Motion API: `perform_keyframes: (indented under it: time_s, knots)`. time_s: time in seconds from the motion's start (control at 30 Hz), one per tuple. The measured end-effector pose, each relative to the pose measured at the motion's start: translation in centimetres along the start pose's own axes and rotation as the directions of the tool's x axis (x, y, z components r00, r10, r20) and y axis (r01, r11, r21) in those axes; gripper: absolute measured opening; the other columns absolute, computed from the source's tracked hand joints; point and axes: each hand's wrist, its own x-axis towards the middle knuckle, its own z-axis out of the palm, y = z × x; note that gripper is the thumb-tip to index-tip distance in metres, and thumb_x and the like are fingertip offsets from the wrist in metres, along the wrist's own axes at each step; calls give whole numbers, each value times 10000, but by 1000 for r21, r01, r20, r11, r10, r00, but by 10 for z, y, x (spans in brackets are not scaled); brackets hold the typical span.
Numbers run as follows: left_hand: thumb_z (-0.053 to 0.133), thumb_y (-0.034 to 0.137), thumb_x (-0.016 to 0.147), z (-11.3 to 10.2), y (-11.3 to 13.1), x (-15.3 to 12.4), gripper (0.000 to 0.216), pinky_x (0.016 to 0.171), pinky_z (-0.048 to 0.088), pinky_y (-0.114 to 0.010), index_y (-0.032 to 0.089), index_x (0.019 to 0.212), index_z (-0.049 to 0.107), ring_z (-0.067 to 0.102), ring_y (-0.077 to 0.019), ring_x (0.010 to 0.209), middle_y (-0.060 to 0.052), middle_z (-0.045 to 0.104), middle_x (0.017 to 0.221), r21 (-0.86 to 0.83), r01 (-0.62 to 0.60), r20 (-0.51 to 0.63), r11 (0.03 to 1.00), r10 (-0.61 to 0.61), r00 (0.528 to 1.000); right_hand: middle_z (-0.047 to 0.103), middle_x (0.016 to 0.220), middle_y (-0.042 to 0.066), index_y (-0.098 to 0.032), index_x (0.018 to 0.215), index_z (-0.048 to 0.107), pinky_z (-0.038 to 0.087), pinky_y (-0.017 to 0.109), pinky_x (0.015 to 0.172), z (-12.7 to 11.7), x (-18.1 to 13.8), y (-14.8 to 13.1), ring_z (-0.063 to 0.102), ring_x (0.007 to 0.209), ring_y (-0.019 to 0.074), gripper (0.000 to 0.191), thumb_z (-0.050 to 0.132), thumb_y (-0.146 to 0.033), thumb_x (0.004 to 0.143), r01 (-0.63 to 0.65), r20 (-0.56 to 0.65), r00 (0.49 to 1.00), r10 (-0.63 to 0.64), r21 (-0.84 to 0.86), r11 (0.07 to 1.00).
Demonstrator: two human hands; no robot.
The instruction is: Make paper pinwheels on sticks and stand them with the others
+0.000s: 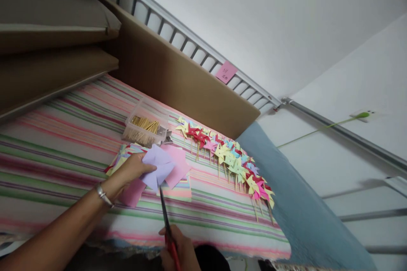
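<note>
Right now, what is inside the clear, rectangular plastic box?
Thin tan sticks lie heaped inside the box. Its right end is too blurred to read; anything beneath the sticks is covered.

there are two hands [139, 167] [182, 249], one pair of scissors [165, 217], one plastic box [154, 112] and over a dozen pinwheels [237, 168].

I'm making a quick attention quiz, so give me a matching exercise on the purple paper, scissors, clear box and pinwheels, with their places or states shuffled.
1. Purple paper
2. Scissors
3. Clear box
4. Pinwheels

A. Containing golden sticks
B. In the right hand
C. Many-coloured, grouped together
D. In the left hand

Pairs: 1-D, 2-B, 3-A, 4-C
</note>
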Motion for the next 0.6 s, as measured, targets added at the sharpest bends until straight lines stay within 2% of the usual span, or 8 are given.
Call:
perform_keyframes:
  time_s: [0.1, 0.2, 0.3, 0.37, 0.4, 0.5, 0.6]
  knots:
    - [737, 173, 449, -8, 2, 2, 324, 549, 452, -287, 111, 763, 681, 627, -216, 574, -33, 706, 646, -1, 8, 16, 1000, -8, 1000, 559, 584, -31, -225, 1041, 605, 372, 214, 482, -10, -6, 26, 483, 484, 120, 354, 596, -267, 690, 55, -50, 997, -55, 15, 998]
    - [734, 177, 456, -9, -1, -1, 344, 558, 456, -288, 116, 792, 686, 635, -227, 591, -32, 711, 655, 18, 38, 109, 999, -40, 993, 648, 734, 17, -213, 1054, 619, 414, 239, 551, -28, -1, 30, 537, 574, 140, 389, 634, -264, 668, 134, -130, 982, -137, -25, 991]
    - [717, 181, 482, -1, -7, -6, 322, 545, 442, -268, 119, 797, 695, 628, -217, 582, -22, 701, 633, 92, 50, 257, 995, -72, 964, 667, 882, 58, -200, 1120, 573, 461, 266, 620, -44, 14, 3, 592, 678, 166, 409, 641, -292, 727, 94, -201, 976, -87, 28, 995]
    - [697, 171, 497, 7, -11, -12, 274, 537, 428, -251, 123, 767, 702, 615, -202, 567, -13, 691, 615, 142, 41, 352, 989, -89, 932, 668, 910, 68, -191, 1118, 548, 479, 293, 690, -48, 29, -22, 608, 752, 180, 395, 636, -308, 751, 111, -294, 952, -84, 76, 991]
    - [685, 161, 502, 11, -13, -15, 241, 534, 422, -243, 127, 740, 701, 608, -194, 560, -9, 688, 611, 161, 36, 394, 986, -98, 914, 661, 948, 70, -191, 1135, 525, 479, 297, 717, -48, 36, -34, 609, 785, 177, 400, 627, -294, 761, 133, -299, 949, -97, 102, 986]
    - [655, 140, 516, 21, -15, -23, 178, 535, 419, -234, 147, 691, 689, 607, -186, 570, 0, 694, 631, 184, 50, 469, 982, -133, 873, 614, 760, -10, -182, 1105, 504, 439, 229, 538, -44, 56, -56, 537, 575, 112, 427, 636, -233, 702, 172, -186, 972, -141, 166, 971]
    - [685, 152, 516, 25, -14, -27, 186, 537, 426, -237, 155, 702, 680, 617, -192, 587, -3, 701, 648, 154, 92, 474, 984, -155, 867, 507, 618, -78, -184, 1058, 515, 332, 180, 416, -41, 66, -62, 406, 440, 65, 402, 604, -177, 666, 164, -149, 979, -140, 158, 974]
